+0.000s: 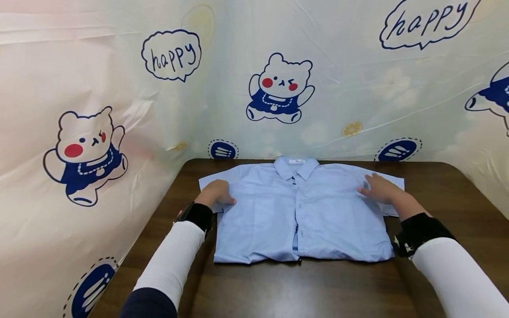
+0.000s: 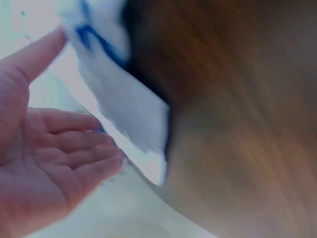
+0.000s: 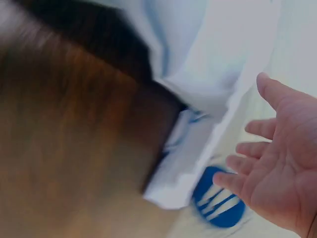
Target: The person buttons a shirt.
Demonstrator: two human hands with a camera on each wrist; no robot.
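A light blue short-sleeved shirt (image 1: 262, 221) lies front side up on the brown table (image 1: 302, 291), its collar (image 1: 296, 168) at the far edge and its lower edge toward me. My left hand (image 1: 218, 193) is over the left sleeve; in the left wrist view its fingers are extended beside the pale sleeve (image 2: 129, 104). Over the opposite sleeve is my right hand (image 1: 381, 189), fingers spread and palm showing in the right wrist view, near the sleeve end (image 3: 173, 183). Neither hand grips the fabric.
A pale curtain (image 1: 350, 79) printed with cartoon bears and "happy" bubbles hangs behind the table and along its left side. Black bands (image 1: 200, 216) are strapped round both wrists, above white sleeves (image 1: 167, 260).
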